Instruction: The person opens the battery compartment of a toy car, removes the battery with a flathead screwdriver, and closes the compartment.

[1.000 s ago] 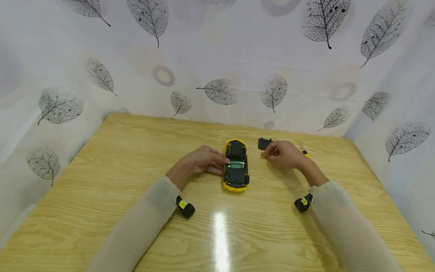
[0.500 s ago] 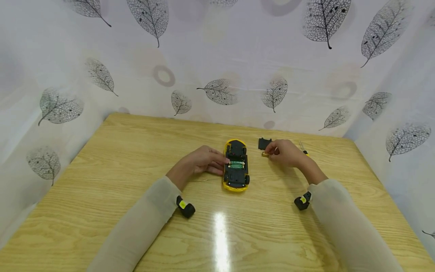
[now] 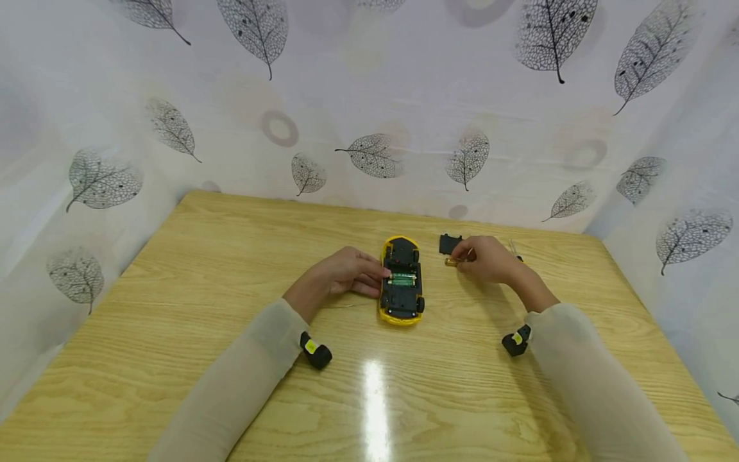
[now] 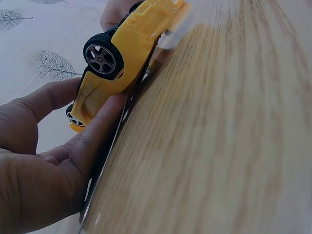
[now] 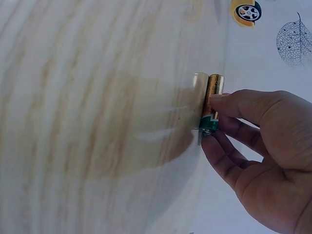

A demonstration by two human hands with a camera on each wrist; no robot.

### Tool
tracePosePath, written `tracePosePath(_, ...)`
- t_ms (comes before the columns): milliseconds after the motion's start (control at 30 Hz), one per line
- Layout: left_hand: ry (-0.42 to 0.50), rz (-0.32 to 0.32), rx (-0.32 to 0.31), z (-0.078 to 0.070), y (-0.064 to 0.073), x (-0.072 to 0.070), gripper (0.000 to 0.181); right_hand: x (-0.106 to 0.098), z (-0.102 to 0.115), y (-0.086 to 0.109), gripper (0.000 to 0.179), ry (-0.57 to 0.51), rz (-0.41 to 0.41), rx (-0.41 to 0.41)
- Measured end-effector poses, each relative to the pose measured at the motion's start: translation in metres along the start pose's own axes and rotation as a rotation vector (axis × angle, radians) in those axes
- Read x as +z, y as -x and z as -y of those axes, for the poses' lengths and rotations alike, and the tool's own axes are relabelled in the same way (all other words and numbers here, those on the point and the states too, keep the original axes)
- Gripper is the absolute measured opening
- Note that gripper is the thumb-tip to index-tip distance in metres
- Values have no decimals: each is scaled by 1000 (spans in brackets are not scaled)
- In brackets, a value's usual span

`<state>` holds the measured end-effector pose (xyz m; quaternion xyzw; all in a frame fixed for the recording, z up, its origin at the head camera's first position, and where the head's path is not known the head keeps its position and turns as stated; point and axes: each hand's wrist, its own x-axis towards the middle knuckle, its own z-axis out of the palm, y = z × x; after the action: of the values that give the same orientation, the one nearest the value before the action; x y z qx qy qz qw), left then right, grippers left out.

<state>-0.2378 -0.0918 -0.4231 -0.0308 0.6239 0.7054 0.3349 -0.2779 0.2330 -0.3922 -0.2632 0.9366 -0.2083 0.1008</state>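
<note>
Upside down on the table lies a yellow toy car (image 3: pixel 401 303) with a black underside. Its battery bay is uncovered, and green batteries (image 3: pixel 403 280) sit side by side in it. My left hand (image 3: pixel 343 273) grips the car's left side near the bay, and in the left wrist view its fingers are against the yellow body (image 4: pixel 139 36) beside a wheel (image 4: pixel 101 57). To the right of the car, my right hand (image 3: pixel 487 260) pinches a gold-and-green battery (image 5: pixel 214 90) by thumb and fingertips, upright at the table surface in the right wrist view.
A black battery cover (image 3: pixel 449 244) lies just beyond the right hand's fingertips. Behind that hand a tool with a thin metal tip (image 3: pixel 512 248) is mostly hidden. A leaf-print cloth (image 3: pixel 375 96) rises along the table's back edge.
The battery in the right hand has turned from nearly end-on to lengthwise in the head view. The right hand has shifted only slightly. The left hand and car stay put.
</note>
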Motion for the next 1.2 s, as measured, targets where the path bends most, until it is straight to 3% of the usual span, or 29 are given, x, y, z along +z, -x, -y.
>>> tracePosePath(333,-7,-1,-1,0,0,-1,30,-7,16,0,21,-7,-18,-47)
tracePosePath(800,-5,-2,-2,1,0,-2,31,3,68,-4,23,4,43,-239)
tracePosePath(1200,1,15,-3,-2,3,1,31,16,91,-6,14,-6,62,-336)
